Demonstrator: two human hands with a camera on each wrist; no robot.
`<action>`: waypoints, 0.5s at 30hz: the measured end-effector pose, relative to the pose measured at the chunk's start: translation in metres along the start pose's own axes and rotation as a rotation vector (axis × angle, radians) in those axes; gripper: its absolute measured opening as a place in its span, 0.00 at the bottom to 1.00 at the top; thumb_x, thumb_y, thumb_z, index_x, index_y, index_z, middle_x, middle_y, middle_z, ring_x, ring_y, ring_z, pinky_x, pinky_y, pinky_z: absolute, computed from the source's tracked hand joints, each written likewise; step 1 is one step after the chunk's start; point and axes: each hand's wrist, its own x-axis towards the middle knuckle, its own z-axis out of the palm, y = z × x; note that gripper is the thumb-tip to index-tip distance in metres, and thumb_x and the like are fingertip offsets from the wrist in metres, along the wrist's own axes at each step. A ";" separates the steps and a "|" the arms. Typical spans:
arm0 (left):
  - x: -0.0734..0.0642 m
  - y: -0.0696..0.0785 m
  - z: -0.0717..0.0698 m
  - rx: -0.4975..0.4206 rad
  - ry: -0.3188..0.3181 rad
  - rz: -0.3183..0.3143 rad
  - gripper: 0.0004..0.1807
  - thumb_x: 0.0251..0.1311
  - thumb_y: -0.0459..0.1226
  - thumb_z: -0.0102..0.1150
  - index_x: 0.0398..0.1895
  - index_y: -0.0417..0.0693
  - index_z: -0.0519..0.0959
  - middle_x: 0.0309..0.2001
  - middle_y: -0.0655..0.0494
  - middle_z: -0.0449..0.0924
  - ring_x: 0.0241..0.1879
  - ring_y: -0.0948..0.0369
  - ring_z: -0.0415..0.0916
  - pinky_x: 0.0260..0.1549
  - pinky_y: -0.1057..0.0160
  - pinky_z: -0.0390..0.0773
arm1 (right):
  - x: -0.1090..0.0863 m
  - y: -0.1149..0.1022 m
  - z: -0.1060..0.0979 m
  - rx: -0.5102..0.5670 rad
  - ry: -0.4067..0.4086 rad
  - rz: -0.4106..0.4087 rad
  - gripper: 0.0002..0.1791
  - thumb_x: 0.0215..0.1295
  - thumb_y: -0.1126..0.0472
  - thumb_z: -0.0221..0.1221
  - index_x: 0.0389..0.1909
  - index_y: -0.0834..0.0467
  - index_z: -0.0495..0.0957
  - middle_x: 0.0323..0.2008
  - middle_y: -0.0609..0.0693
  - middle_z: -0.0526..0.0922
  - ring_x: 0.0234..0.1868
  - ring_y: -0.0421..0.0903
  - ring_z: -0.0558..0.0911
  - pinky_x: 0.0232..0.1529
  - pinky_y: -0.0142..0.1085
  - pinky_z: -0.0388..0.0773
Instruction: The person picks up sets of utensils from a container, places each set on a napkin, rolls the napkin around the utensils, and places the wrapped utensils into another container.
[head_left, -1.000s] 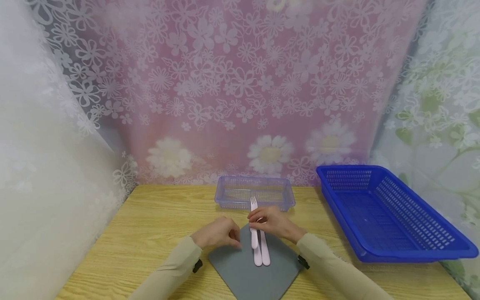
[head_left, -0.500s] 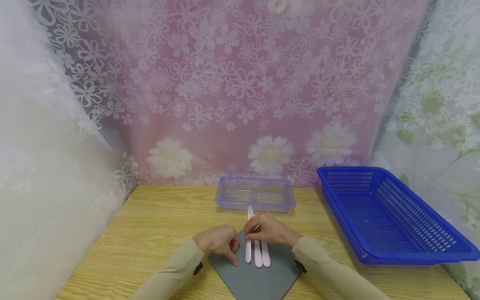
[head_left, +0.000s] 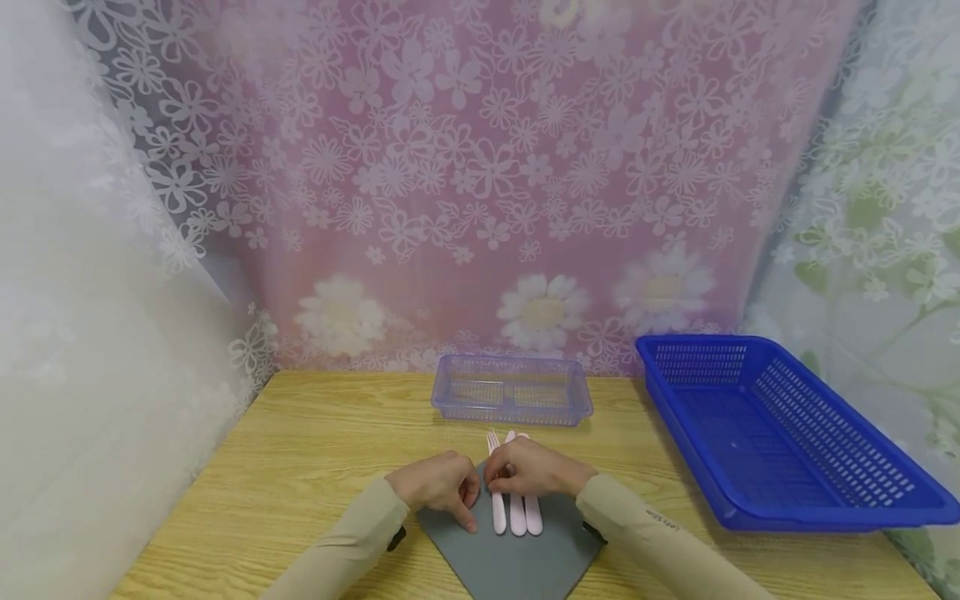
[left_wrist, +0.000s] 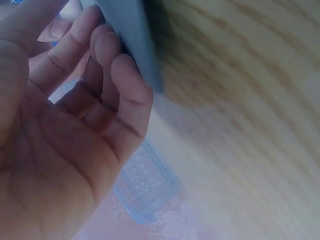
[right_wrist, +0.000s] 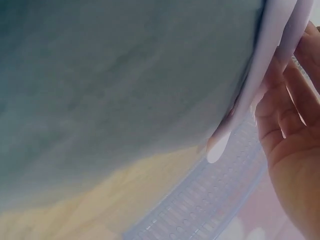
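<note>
On a grey square cloth [head_left: 517, 567], turned corner-on, lie three pale pink pieces of cutlery side by side. The leftmost is a fork [head_left: 498, 515], tines pointing away; the middle piece [head_left: 517, 518] looks like a knife, and the right piece [head_left: 533, 518] has a rounded far end, partly hidden. My right hand [head_left: 531, 468] lies over all three and pinches the fork with thumb and fingertips. My left hand [head_left: 437, 482] rests at the cloth's left edge, thumb on the cloth; the left wrist view shows its loosely bent fingertips [left_wrist: 127, 75] touching the edge, holding nothing.
A clear lilac basket [head_left: 512, 408] stands behind the cloth, near the back curtain. To the right is a large blue basket [head_left: 750, 442] with perforated walls. Wooden tabletop [head_left: 315, 442] stretches out left of the hands, and floral curtains [head_left: 480, 167] hang around.
My right hand has brought the fork nearer and to the left, laying it beside the other two pieces. The left hand has shifted slightly nearer, its thumb now lower on the cloth.
</note>
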 end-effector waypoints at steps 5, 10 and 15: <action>0.001 -0.001 0.001 -0.014 0.001 0.003 0.17 0.42 0.43 0.80 0.16 0.56 0.76 0.16 0.68 0.71 0.16 0.72 0.64 0.17 0.73 0.64 | 0.001 -0.002 -0.001 -0.017 -0.012 0.012 0.05 0.66 0.62 0.62 0.36 0.51 0.86 0.37 0.40 0.86 0.28 0.29 0.75 0.30 0.23 0.72; 0.001 -0.002 0.001 -0.028 0.004 0.014 0.17 0.41 0.43 0.80 0.16 0.55 0.76 0.15 0.69 0.71 0.16 0.72 0.63 0.16 0.74 0.63 | -0.001 -0.003 -0.002 -0.033 -0.013 0.007 0.05 0.65 0.62 0.63 0.37 0.51 0.87 0.39 0.41 0.86 0.36 0.29 0.78 0.37 0.28 0.78; 0.002 -0.004 0.002 -0.054 -0.001 0.015 0.17 0.41 0.43 0.80 0.17 0.55 0.76 0.15 0.69 0.71 0.16 0.72 0.63 0.16 0.74 0.63 | -0.002 -0.002 -0.002 -0.011 -0.013 0.007 0.05 0.65 0.63 0.63 0.37 0.52 0.87 0.39 0.43 0.87 0.39 0.30 0.80 0.40 0.31 0.80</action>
